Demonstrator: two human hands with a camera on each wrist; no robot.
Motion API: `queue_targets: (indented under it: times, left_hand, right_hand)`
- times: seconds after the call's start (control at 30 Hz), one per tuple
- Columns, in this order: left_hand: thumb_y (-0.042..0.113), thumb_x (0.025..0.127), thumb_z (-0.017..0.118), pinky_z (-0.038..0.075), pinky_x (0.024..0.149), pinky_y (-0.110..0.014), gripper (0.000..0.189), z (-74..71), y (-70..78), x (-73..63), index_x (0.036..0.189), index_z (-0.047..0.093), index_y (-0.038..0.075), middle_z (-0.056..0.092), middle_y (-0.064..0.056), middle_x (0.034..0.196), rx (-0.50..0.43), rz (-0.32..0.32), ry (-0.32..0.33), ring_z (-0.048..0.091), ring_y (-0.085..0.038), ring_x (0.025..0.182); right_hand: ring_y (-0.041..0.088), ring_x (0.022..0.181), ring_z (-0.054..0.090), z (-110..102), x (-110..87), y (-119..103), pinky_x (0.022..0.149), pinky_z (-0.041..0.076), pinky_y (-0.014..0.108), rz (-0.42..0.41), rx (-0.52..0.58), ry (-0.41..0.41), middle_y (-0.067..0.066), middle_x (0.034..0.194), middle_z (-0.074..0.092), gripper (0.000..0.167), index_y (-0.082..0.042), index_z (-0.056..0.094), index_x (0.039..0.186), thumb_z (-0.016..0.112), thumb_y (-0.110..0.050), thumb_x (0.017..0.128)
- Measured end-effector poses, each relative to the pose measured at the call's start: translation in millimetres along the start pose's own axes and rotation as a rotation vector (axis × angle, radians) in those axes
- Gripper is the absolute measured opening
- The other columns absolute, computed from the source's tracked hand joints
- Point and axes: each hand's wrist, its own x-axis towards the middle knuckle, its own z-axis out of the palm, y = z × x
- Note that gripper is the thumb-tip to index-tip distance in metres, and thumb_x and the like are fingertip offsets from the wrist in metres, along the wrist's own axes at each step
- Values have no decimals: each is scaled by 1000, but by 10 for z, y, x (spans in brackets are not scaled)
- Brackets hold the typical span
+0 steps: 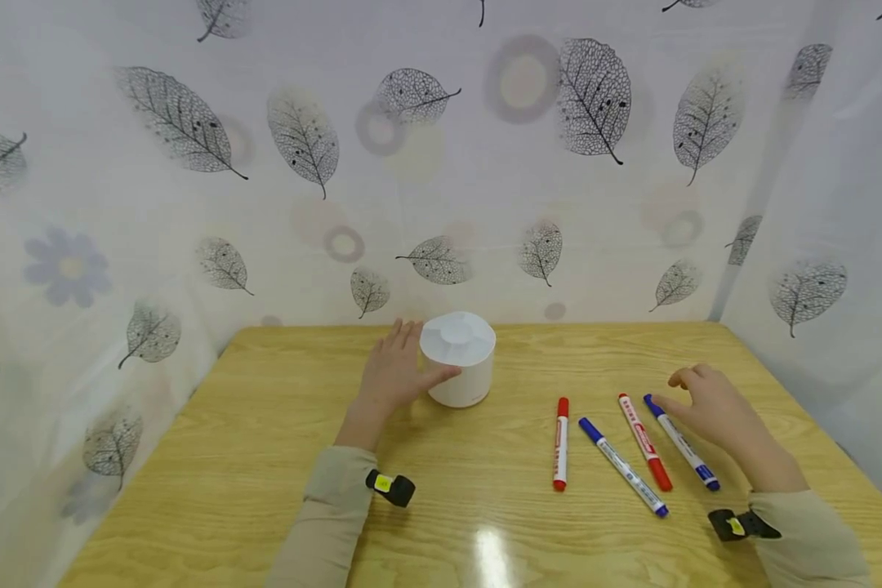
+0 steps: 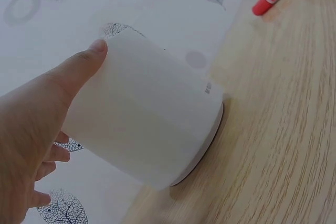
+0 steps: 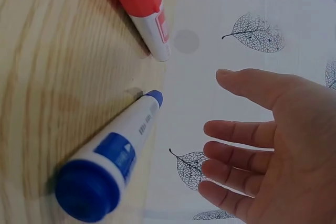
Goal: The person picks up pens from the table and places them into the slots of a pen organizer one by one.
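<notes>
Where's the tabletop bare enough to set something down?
On the table, widest left of the left hand; also between the white container and leftmost red marker, and behind that marker toward the curtain. Crowded at right: another red marker and two blue markers lie near it, with the right hand beside the rightmost.

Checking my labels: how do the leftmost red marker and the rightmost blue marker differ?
The leftmost red marker has red ends; the rightmost blue marker has blue ones. The red one points nearly straight away from the person; the blue one slants. The right hand is close to the blue one, not the red. Both lie on the table.
</notes>
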Motion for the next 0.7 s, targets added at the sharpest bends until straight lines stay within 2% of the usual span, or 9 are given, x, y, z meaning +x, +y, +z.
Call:
queue_targets:
  times: [0.2,0.4,0.7]
  left_hand:
    - [81,76,53,18,123,-54,110,-18,25,-23,154,27,9,29,-12,160,6,-9,-7,14,-30,153]
    - [81,77,53,17,123,-54,109,-8,-12,37,154,26,9,28,-11,161,6,-1,-15,13,-30,153]
    - [81,77,53,16,123,-55,109,21,-89,140,155,24,9,27,-12,161,7,18,-15,12,-30,153]
  right_hand:
    - [44,87,55,69,16,35,70,49,52,33,-40,-73,30,97,56,45,11,63,99,69,-32,88]
    - [30,75,55,160,83,63,67,51,47,58,-69,-147,24,89,56,44,12,62,95,71,-31,86]
    - [24,72,50,243,138,33,62,48,38,84,-69,-192,17,85,56,32,7,63,90,71,-24,84]
